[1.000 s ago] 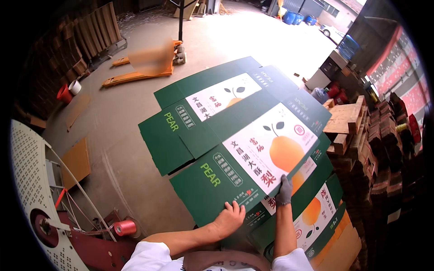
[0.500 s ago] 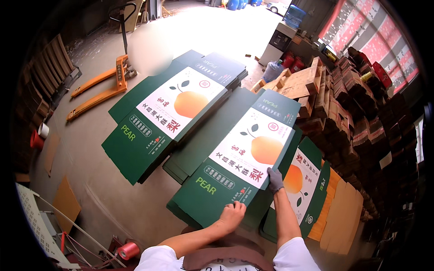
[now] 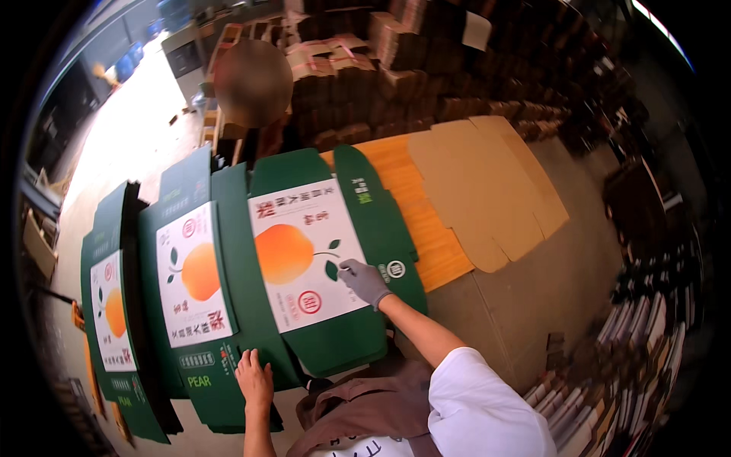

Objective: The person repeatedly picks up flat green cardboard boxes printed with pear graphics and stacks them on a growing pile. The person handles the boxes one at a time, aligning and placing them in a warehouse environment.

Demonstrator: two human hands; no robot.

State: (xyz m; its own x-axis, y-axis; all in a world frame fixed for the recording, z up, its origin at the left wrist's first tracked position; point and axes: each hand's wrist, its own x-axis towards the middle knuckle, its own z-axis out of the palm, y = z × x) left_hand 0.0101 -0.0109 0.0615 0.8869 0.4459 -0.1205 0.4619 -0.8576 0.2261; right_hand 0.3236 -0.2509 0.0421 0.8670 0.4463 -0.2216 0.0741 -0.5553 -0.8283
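Note:
Three groups of flat green cardboard box blanks, each with a white panel and an orange-coloured pear print, lie side by side in front of me. My left hand [image 3: 255, 377], bare, rests with fingers apart on the lower right edge of the middle box blank [image 3: 171, 362]. On the white panel of the right box blank [image 3: 327, 346], beside a printed leaf, my right hand [image 3: 365, 282] in a grey glove touches down with fingers extended and holds nothing. Farther left is another stack of box blanks [image 3: 103, 244].
Beyond the right blank, a plain brown cardboard sheet [image 3: 487, 194] lies partly over an orange-brown board [image 3: 390, 164]. Bundled brown cardboard stacks [image 3: 403, 91] line the back. Several pale flat bundles [image 3: 636, 324] stand at the lower right. A water dispenser [image 3: 183, 55] is at the upper left.
The view has swung right. My right hand has moved off the middle blank's edge onto the right blank. My left hand's curled fingers have spread, near the middle blank's lower right edge.

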